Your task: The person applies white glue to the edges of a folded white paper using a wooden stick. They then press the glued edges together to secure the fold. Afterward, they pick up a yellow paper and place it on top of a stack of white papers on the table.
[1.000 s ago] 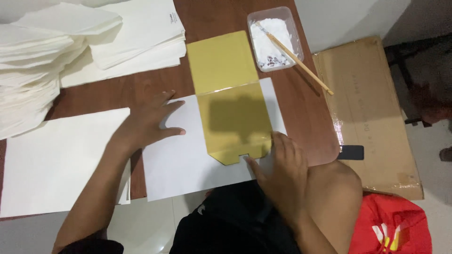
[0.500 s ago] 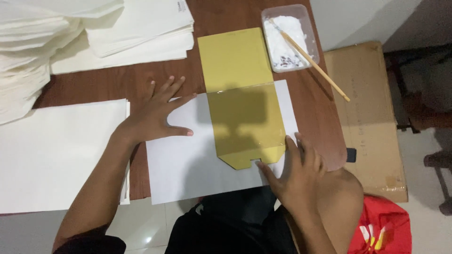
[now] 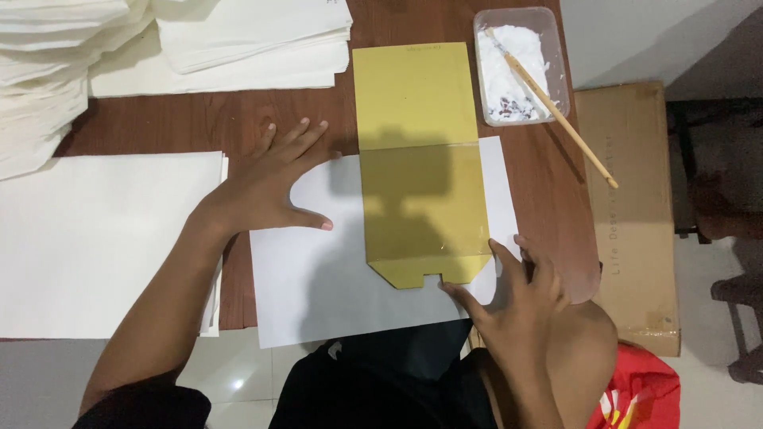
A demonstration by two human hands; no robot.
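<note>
**Hands flat on paper**

Gold card [image 3: 420, 163] lies across white sheet [image 3: 350, 262] on the counter [image 3: 199, 123]. Left hand [image 3: 266, 187], released, fingers spread, presses the sheet's upper left edge. Right hand [image 3: 517, 298], released, rests at the card's lower right corner. Glue tub [image 3: 520, 67] with stick [image 3: 552, 107] beyond.

Glue tub [image 3: 520, 67], stick [image 3: 556, 111], cardboard box [image 3: 636, 214]

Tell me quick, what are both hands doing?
Left hand: open, flat on the white sheet.
Right hand: open, fingers on the sheet beside the yellow card, holding nothing.
</note>
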